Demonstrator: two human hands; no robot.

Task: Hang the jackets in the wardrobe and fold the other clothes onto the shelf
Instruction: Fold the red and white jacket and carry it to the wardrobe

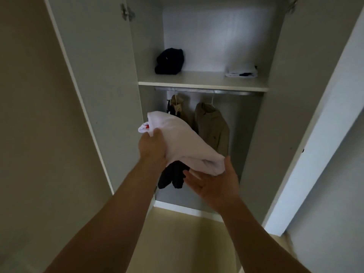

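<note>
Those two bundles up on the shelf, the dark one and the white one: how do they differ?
The dark bundle sits left, a tall rounded heap; the white bundle sits right, low and flat. Both rest on the shelf.

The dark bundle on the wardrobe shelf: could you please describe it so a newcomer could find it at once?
Look into the open wardrobe, at the white shelf above the hanging rail. The dark bundle sits at the shelf's left end. Unlike the flat white folded pile at the right end, it is almost black and lumpy.
</note>
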